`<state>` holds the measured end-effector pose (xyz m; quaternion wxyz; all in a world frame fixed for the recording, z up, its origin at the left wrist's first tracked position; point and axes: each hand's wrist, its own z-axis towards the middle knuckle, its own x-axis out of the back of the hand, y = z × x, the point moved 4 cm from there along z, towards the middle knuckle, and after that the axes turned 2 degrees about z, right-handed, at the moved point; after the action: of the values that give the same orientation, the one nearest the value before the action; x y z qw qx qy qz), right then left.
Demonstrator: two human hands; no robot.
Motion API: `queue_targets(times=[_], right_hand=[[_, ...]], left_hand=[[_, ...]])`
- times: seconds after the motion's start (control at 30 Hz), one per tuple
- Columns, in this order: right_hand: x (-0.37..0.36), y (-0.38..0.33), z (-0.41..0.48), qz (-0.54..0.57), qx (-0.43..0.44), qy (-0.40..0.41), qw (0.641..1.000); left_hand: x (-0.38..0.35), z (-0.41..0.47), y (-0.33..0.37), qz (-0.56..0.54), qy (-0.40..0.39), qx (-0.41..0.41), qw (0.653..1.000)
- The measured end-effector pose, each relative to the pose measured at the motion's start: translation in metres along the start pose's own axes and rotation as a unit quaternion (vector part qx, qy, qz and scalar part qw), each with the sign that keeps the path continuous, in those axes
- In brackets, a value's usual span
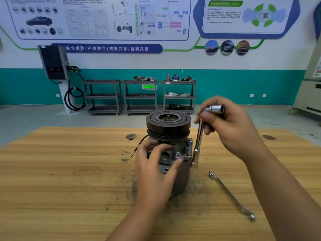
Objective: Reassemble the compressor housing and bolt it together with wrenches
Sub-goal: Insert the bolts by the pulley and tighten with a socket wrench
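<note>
Mid-worktop, toward the far edge, left hand [154, 167] wraps the compressor housing [180, 178] from the near side: fingers curled over the upper flange, thumb pressed on the flange's near face just below a bolt head [177, 154]. Housing stands upright under and beyond this hand, black grooved pulley [168, 122] on top. Right hand [231, 126] is raised just right of the pulley, fingers curled round the bent top of an L-shaped socket wrench [198, 138]; the shiny socket end [216, 108] sticks out above the knuckles. Wrench shaft runs steeply down from that hand along the housing's right side; its lower tip is at the flange's right edge, blurred, so cannot tell if it sits on a bolt. Two more bolt heads show on the flange's right part, near the shaft. Thin dark wire [139, 145] curves out from the housing's left side, bare end hanging over the worktop [69, 171]. Flat double-ended spanner [229, 193] lies on the wood right of the housing, under the right forearm, angled toward the near right corner, touched by neither hand. Dark smudges on the wood around the housing base. Round hole [131, 136] in the worktop left of the pulley near the far edge, another near the far right corner. Beyond: three grey shelf carts [140, 96] with parts on top, wall charger unit [53, 62] with looped cable, posters on the wall.
</note>
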<state>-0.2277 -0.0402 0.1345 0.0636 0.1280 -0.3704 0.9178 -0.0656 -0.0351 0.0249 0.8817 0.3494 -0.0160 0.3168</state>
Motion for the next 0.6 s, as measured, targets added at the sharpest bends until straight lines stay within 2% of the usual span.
queue_targets(times=[0.17,0.6], right_hand=[[-0.008,-0.023,0.026,0.022,0.076,0.012,0.997],[-0.022,-0.014,0.028,0.047,0.066,0.037,0.996]], left_hand=[[0.000,0.000,0.002,-0.001,-0.005,0.000,1.000],[-0.004,-0.003,0.000,-0.014,-0.002,0.014,1.000]])
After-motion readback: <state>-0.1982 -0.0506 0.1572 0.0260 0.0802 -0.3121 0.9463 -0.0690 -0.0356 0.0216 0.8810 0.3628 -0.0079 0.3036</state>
